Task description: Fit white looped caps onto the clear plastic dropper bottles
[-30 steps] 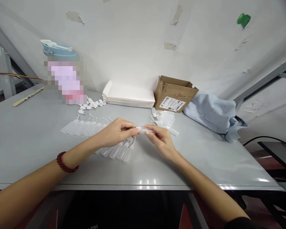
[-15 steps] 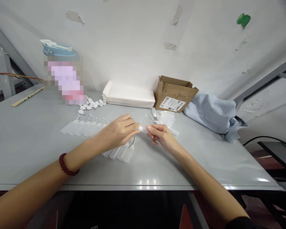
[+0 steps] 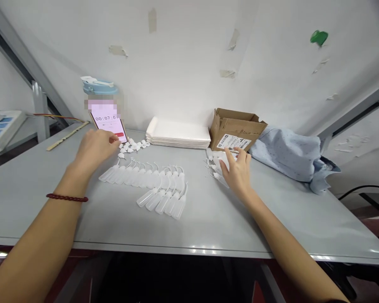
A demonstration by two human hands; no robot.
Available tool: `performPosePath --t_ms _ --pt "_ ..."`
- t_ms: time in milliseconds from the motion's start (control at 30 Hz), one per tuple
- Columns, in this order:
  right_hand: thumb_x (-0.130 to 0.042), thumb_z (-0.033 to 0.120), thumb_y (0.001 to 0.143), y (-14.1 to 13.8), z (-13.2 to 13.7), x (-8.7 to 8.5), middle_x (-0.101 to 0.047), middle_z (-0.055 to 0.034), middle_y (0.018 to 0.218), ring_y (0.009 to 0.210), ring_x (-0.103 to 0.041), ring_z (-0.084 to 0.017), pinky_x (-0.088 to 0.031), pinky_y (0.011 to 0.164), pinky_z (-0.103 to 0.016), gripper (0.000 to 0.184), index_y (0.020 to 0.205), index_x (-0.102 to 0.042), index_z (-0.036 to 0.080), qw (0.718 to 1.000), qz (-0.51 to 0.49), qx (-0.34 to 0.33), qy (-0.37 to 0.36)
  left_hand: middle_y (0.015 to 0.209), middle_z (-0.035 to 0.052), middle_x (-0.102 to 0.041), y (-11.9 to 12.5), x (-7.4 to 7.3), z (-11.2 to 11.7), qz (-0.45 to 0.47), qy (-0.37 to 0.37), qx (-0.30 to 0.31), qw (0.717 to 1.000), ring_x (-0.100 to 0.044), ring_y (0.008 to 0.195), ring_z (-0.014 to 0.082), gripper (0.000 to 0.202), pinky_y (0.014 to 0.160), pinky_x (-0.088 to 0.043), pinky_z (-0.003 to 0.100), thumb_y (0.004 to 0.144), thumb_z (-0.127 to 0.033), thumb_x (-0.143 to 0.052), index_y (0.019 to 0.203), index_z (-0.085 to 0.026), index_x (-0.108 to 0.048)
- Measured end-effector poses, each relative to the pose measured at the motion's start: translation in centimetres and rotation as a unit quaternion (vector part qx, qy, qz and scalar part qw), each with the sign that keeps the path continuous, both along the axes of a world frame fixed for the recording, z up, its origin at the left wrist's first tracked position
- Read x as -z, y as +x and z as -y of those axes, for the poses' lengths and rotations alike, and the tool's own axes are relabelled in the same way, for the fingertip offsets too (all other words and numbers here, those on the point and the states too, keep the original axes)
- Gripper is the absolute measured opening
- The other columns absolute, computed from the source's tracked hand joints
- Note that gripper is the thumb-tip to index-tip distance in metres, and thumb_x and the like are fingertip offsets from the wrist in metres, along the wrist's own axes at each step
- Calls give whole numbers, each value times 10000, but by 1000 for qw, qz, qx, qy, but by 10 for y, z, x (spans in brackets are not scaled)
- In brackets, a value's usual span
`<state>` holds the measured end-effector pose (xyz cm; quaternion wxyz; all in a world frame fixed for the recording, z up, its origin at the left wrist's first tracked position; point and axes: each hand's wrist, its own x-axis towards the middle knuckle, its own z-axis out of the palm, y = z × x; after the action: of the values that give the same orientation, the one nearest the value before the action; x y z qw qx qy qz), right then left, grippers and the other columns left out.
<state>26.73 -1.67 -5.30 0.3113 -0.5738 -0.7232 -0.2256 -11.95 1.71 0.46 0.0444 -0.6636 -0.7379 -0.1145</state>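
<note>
At the grey table [image 3: 208, 227], facing a crumpled blue cloth [image 3: 284, 155] on the far right, an open cardboard box [image 3: 240, 126] just beside the cloth, and a low white stack [image 3: 177, 134] left of the box. Viewing a long row of translucent bottles [image 3: 137, 176] with thin curved straps, lying side by side, plus a shorter row [image 3: 164, 202] nearer the front edge. Hovering with the right hand [image 3: 239, 170] at a small bottle pile [image 3: 220, 179] in front of the box, spreading thumb and fingers apart, having the pile beneath and left of the fingers; being unable to tell contact. Poising the left hand [image 3: 96, 147] before a leaning phone [image 3: 105, 120], pinching thumb and fingertips close together; being unable to tell any grip. Wearing a dark red bracelet [image 3: 67, 197] on the left wrist. Having small white caps [image 3: 133, 145] lying just right of the left fingertips, beyond the long row.
</note>
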Motion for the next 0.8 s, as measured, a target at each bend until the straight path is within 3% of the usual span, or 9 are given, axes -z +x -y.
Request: performPosePath --t_ms 233,467,800 --pt "-488 224 871 -28 22 -2 -430 -167 1196 988 -425 -269 -447 811 -456 292 1156 -526 174 990 -17 -136 -37 757 72 -689 -12 10 -5 39 -85 13 996 -569 715 238 271 605 -386 279 670 -374 -577 785 -170 -714" --pt "-453 203 890 -53 48 -3 -506 -145 1088 932 -476 -232 -468 750 -401 224 1088 -551 171 950 -60 -280 -122 633 23 -659 -6 21 -7 76 -68 53 993 -535 633 194 193 563 -361 260 665 -328 -601 730 -178 -703" --pt "-445 369 916 -71 69 -7 -582 -133 925 835 -507 -213 -482 709 -350 336 1038 -589 91 908 -15 -363 -207 513 6 -553 9 22 -5 72 -69 74 992 -474 575 156 219 535 -320 236 690 -336 -588 579 -150 -617"
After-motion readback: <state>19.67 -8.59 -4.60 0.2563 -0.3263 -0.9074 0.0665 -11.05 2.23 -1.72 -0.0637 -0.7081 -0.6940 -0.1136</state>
